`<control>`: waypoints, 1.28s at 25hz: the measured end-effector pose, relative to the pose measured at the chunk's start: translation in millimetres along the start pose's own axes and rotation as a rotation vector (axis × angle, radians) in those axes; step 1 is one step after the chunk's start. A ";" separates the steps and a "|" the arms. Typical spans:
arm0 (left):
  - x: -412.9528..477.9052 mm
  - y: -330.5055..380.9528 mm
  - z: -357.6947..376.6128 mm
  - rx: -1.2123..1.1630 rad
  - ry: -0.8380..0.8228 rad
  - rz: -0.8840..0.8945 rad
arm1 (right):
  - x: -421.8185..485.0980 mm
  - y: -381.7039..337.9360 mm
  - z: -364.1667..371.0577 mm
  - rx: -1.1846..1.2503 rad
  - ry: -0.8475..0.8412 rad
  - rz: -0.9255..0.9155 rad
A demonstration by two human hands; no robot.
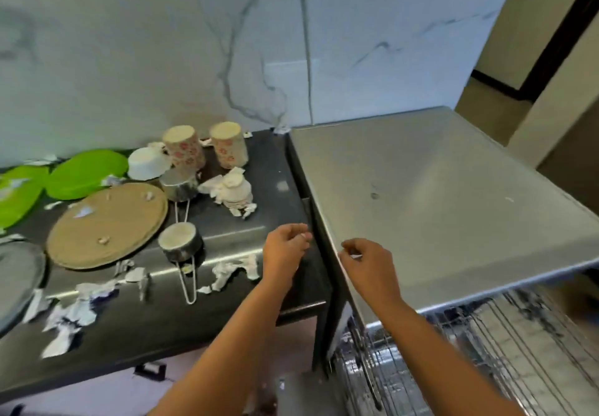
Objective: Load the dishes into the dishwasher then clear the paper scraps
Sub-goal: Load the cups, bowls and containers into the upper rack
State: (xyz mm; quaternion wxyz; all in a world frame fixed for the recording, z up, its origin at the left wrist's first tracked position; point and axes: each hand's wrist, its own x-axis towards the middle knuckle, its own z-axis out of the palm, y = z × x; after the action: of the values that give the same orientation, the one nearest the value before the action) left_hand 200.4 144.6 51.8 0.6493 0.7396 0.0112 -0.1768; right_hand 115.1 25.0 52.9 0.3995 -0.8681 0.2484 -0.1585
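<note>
Two hands are out in front of me. My left hand [285, 248] is above the right end of the dark counter [278, 172]. My right hand [368, 265] is just beside it at three o'clock, over the front edge of the shiny dishwasher top [437, 195]. Both hands have loosely curled fingers, and I see nothing held in either one. Under my right arm, at five o'clock, the wire rack [505, 350] sticks out of the dishwasher. The dishes sit on the counter, from nine to eleven o'clock of my left hand. I see two green plates [86, 174], a round woven mat [107, 224], a white bowl [147, 164] turned upside down, two flowery cups [184, 149] upside down at the back, and two little steel pots [181, 243] with wire handles. One more cup [235, 190] has crumpled paper on it. A grey plate [16, 273] peeks in at the far left. Paper scraps [233, 273] lie torn along the front of the counter, with more at eight o'clock.
</note>
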 end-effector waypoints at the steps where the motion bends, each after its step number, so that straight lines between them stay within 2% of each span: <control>1: 8.7 3.3 -16.1 -0.013 0.008 0.005 | 4.7 -11.9 13.2 -0.013 -0.024 -0.012; 7: 63.7 19.2 -109.5 -0.057 0.113 0.036 | 42.3 -80.3 86.8 -0.010 -0.132 -0.056; 12: 99.8 23.7 -156.8 -0.100 0.117 0.012 | 67.7 -116.1 132.9 0.001 -0.141 -0.066; 15: 118.1 28.2 -167.8 -0.098 0.104 0.016 | 76.5 -126.7 150.3 -0.016 -0.120 -0.067; 20: 140.4 33.8 -174.2 0.091 0.056 0.047 | 93.4 -133.4 167.6 -0.016 -0.070 -0.056; 26: 149.8 31.0 -184.1 0.202 -0.016 0.058 | 120.4 -139.2 180.8 0.083 0.102 -0.100; 32: 165.4 28.4 -184.0 0.243 -0.063 0.049 | 136.4 -135.9 194.0 0.085 0.018 -0.087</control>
State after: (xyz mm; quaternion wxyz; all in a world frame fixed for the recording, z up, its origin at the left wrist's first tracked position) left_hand 407.8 282.3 50.6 0.5593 0.8069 -0.0485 -0.1840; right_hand 361.0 144.0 45.9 0.4264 -0.8590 0.2069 -0.1938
